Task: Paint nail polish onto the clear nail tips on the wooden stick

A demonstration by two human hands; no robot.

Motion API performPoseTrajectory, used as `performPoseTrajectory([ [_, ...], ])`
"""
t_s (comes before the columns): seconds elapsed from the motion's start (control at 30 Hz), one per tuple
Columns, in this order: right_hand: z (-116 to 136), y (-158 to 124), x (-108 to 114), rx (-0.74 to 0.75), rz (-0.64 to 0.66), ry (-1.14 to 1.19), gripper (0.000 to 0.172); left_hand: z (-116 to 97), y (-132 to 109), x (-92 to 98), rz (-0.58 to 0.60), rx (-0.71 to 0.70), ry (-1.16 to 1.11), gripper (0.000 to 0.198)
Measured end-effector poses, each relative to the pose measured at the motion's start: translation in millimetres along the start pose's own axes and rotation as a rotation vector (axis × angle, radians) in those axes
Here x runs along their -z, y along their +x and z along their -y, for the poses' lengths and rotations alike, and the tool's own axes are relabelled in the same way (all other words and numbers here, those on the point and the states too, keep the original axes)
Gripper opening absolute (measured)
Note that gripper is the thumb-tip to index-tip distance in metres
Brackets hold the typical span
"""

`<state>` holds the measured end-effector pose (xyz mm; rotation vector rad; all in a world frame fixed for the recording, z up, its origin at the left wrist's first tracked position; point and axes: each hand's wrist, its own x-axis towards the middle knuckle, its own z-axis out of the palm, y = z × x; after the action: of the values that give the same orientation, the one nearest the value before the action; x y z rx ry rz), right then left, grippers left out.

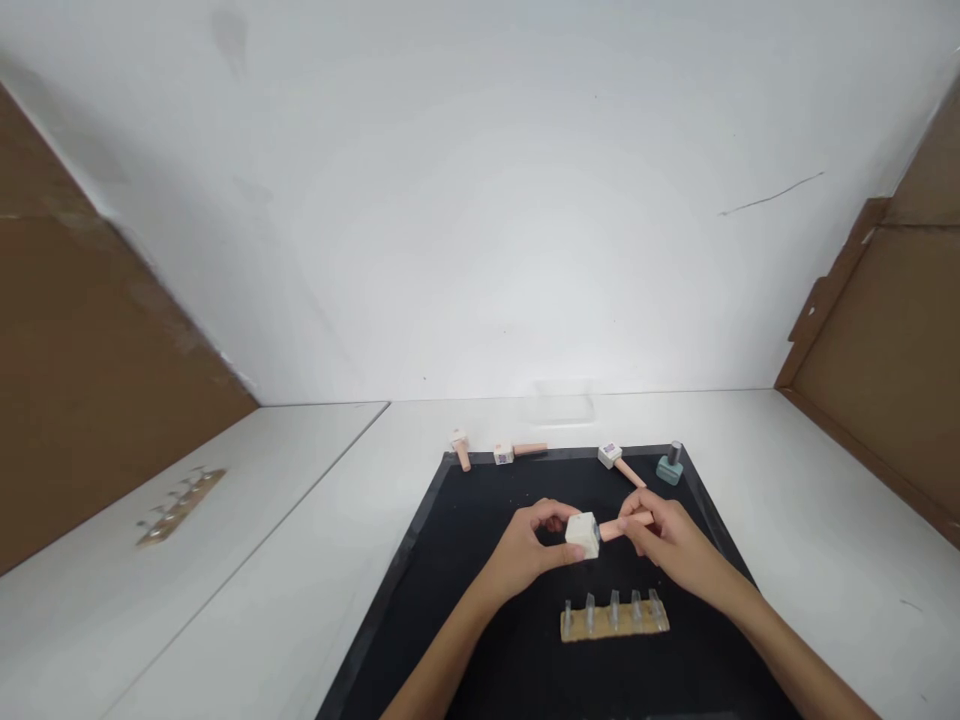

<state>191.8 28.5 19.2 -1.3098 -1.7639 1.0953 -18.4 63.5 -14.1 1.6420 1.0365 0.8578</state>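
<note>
Over the black mat (435, 600), my left hand (532, 545) grips a white, square nail polish bottle (583, 536) between thumb and fingers. The bottle is tipped on its side, its neck end facing right. My right hand (664, 535) pinches the long peach cap (613, 529) at that end. Whether the cap is still seated on the neck or slightly apart, I cannot tell. Just below both hands lies a cardboard strip (615, 632) with several clear nail tips standing upright in a row.
Along the mat's far edge lie more peach-capped bottles: one at left (460, 448), another beside it (504, 454), and a third at right (610, 456). A teal bottle (670, 467) stands at the far right corner. Another tip strip (182, 508) lies left, a clear tray (561, 408) behind.
</note>
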Motion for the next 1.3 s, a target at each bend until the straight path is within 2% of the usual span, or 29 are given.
performPoseTrajectory([
  [0.07, -2.7, 2.1, -3.5, -0.033, -0.052, -0.013, 0.030, -2.7, -0.6, -0.4, -0.004, 0.007, 0.010, 0.037],
  [0.13, -4.9, 2.7, -4.8, -0.049, -0.048, -0.015, 0.036, -4.8, -0.7, -0.6, -0.012, 0.014, 0.013, 0.037],
  [0.4, 1.2, -4.6, 9.5, 0.002, 0.141, 0.079, 0.024, -8.0, -1.7, 0.0, 0.010, 0.001, 0.036, 0.036],
  [0.5, -1.0, -2.1, 6.6, -0.022, 0.078, 0.020, 0.025, -8.0, -3.0, -0.1, -0.013, -0.026, 0.062, 0.033],
  [0.63, -3.4, 0.1, 3.2, -0.041, -0.003, -0.030, 0.038, -6.5, -2.9, -0.1, -0.027, -0.060, 0.081, 0.032],
  [0.73, -0.1, -3.0, 6.3, 0.002, 0.044, -0.032, 0.020, -5.5, -2.1, 1.0, -0.036, -0.061, 0.086, 0.031],
  [0.87, 5.8, -6.2, 7.3, 0.069, 0.042, -0.140, 0.011, -6.4, -1.8, 3.6, -0.038, -0.049, 0.090, 0.030],
  [0.93, 6.6, -6.0, 5.7, 0.030, 0.022, -0.199, 0.024, -7.2, -2.2, 4.5, -0.030, -0.048, 0.090, 0.030],
  [1.0, 6.2, -5.7, 4.5, 0.009, 0.015, -0.226, 0.021, -7.5, -2.6, 5.1, -0.028, -0.042, 0.087, 0.031],
  [1.13, 6.4, -6.2, 4.0, 0.083, 0.042, -0.267, 0.013, -6.7, -3.3, 5.5, -0.007, -0.026, 0.079, 0.032],
  [1.17, 6.9, -6.4, 3.8, 0.091, 0.047, -0.285, 0.014, -6.2, -3.5, 5.6, 0.002, -0.028, 0.078, 0.032],
  [1.23, 8.4, -6.9, 3.6, 0.070, 0.043, -0.317, 0.028, -5.3, -3.7, 5.9, 0.008, -0.034, 0.078, 0.031],
  [1.3, 10.4, -8.2, 4.2, 0.041, 0.044, -0.318, 0.025, -4.6, -4.0, 6.3, 0.001, -0.033, 0.078, 0.031],
])
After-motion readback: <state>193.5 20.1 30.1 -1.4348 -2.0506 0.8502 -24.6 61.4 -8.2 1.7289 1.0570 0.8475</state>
